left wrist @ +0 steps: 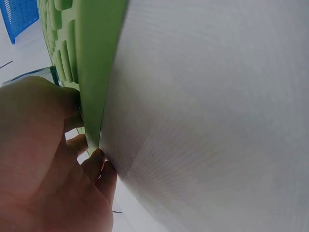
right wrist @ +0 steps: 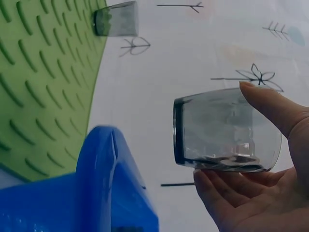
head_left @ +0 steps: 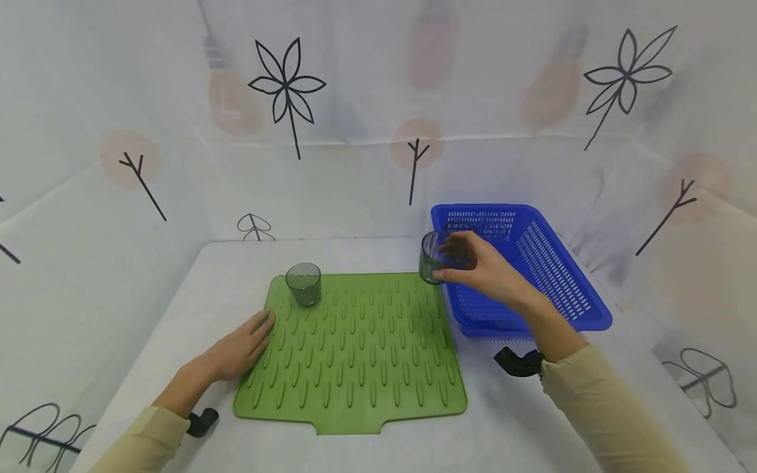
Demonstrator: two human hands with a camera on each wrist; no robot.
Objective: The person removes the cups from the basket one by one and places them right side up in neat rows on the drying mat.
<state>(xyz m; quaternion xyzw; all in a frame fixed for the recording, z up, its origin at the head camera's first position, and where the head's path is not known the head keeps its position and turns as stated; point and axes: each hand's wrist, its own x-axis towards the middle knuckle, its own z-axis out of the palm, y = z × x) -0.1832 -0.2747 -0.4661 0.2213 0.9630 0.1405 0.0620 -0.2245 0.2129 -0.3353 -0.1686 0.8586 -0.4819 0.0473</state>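
Observation:
A grey see-through glass tumbler (head_left: 433,257) is in my right hand (head_left: 481,269), pinched between thumb and fingers. It is held up near the left rim of the blue basket (head_left: 597,322), by the far right corner of the green ridged drying mat (head_left: 349,420). In the right wrist view the held tumbler (right wrist: 217,130) shows its thick base pointing left. A second grey tumbler (head_left: 304,286) stands on the mat's far left corner. My left hand (head_left: 236,348) rests on the mat's left edge, fingers extended, holding no glass.
The basket stands at the right, against the mat's right side, its inside partly covered by my right hand and arm. Faint outlines show near its back wall, too unclear to name. A patterned white cloth (head_left: 355,190) rises behind the white table surface (head_left: 414,447).

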